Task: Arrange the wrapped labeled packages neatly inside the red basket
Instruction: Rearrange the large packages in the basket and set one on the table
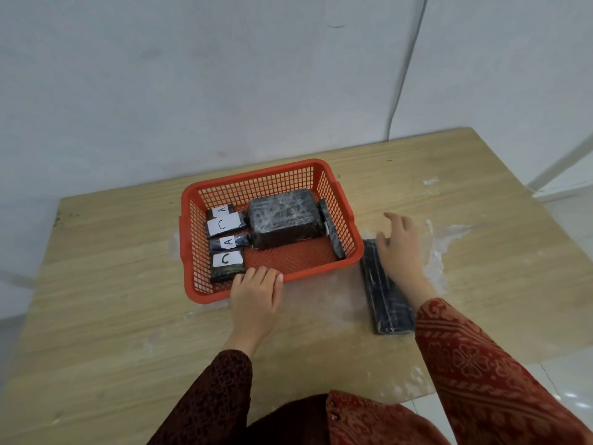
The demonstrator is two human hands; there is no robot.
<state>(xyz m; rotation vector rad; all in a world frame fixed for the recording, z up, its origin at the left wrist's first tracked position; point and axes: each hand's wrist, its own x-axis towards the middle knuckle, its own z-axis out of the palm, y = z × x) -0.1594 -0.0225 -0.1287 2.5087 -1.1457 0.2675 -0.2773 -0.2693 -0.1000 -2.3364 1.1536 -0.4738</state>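
A red basket [316,269] stands on the wooden table. Along its left wall lie several small dark wrapped packages with white labels: one marked A [228,241] and one marked C [226,260] are nearest me. A big dark wrapped block [284,218] fills the middle, and a thin dark package [330,228] stands on edge against the right wall. My left hand [256,292] rests flat on the basket's near rim, fingers over the edge. A long flat dark package [386,300] lies on the table right of the basket. My right hand [401,248] lies over its far end, fingers spread.
The table [128,316] has white smears around the basket and to the right. A grey wall stands behind, with a thin cable [406,69] running down it. The table's right edge [526,194] drops to a light floor.
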